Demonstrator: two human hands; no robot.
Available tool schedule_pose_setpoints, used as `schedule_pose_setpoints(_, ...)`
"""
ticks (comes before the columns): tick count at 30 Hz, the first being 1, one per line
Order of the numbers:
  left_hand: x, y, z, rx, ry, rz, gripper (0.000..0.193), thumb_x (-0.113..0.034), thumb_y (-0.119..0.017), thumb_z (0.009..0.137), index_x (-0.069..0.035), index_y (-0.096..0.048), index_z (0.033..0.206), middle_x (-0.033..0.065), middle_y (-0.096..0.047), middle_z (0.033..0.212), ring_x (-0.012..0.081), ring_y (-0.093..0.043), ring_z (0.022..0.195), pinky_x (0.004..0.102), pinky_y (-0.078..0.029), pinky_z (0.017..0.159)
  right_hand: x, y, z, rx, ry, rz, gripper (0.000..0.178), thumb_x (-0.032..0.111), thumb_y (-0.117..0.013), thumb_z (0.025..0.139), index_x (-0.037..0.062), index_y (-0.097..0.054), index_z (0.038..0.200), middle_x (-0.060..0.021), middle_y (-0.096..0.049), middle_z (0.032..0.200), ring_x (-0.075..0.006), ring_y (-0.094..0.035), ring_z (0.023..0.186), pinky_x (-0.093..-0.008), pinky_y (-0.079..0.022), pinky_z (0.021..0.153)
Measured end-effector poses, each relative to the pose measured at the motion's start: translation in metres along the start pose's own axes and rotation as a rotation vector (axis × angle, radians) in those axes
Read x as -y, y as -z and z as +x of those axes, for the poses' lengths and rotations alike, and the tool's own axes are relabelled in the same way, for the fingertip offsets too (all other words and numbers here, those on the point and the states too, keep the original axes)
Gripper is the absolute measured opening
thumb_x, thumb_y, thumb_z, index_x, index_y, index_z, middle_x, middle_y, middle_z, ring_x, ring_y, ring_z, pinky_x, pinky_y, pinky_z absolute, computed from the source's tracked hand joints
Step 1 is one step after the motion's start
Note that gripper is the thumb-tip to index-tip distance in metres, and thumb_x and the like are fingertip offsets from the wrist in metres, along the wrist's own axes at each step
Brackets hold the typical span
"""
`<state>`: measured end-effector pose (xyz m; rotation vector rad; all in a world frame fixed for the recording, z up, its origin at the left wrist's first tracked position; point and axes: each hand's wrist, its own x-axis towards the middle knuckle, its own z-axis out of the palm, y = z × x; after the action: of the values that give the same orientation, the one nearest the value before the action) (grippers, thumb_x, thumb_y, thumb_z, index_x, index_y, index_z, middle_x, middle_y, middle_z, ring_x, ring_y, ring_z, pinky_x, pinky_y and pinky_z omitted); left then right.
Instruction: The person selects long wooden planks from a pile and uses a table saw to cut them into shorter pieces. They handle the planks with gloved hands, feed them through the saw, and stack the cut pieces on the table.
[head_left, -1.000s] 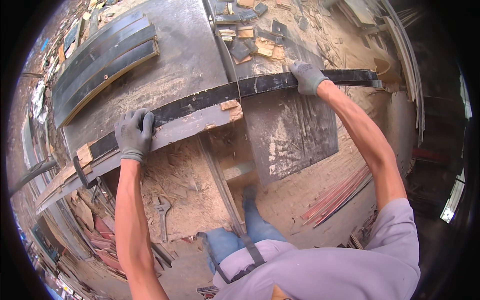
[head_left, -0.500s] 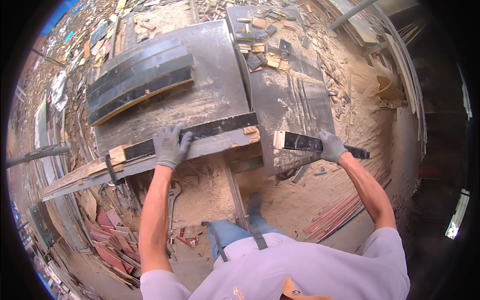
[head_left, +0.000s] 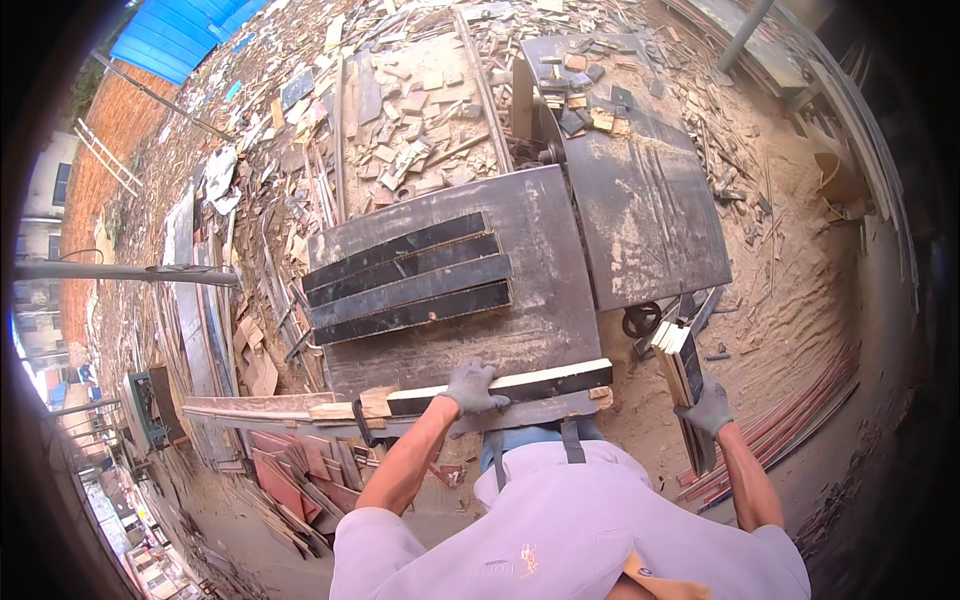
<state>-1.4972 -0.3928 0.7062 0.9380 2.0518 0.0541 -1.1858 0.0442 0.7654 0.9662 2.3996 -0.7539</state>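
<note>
Gloved left hand (head_left: pixel 472 387) fingers curled, gripping long dark-faced plywood strip (head_left: pixel 500 387); gloved right hand (head_left: pixel 708 408) fingers wrapped around short dark offcut board (head_left: pixel 684 372). Both look stiff and light, likely splintery; best held mid-length.

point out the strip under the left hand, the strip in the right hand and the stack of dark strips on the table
strip under the left hand (head_left: pixel 545 380), head view, its right part
strip in the right hand (head_left: pixel 683 365), head view, upper part
stack of dark strips (head_left: pixel 410 277), head view, middle of the stack
</note>
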Motion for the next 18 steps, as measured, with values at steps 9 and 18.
schedule_pose_setpoints(9, -0.001, 0.036, -0.002, -0.049, 0.083, -0.339, 0.077, -0.044, -0.093, 0.068, -0.002, -0.059, 0.124, 0.0210, -0.062, 0.124, 0.0384, -0.058, 0.122, 0.0443, -0.048, 0.106, 0.043, -0.005, 0.083, 0.042, 0.046, 0.097, 0.058, 0.030, -0.089, 0.066, 0.0056, -0.062, 0.111, -0.0171, -0.071, 0.092, -0.0402, -0.070, 0.091, -0.0469, -0.056, 0.084)
schedule_pose_setpoints(18, 0.189, 0.289, 0.020, -0.512, 0.076, -0.378, 0.067, -0.022, -0.099, 0.065, 0.002, -0.064, 0.117, 0.0135, -0.072, 0.110, 0.0233, -0.068, 0.102, 0.0358, -0.054, 0.097, 0.054, 0.008, 0.079, 0.072, 0.183, -0.176, 0.047, 0.031, -0.083, 0.071, 0.0081, -0.062, 0.107, -0.0173, -0.068, 0.100, -0.0398, -0.069, 0.095, -0.0485, -0.055, 0.084)
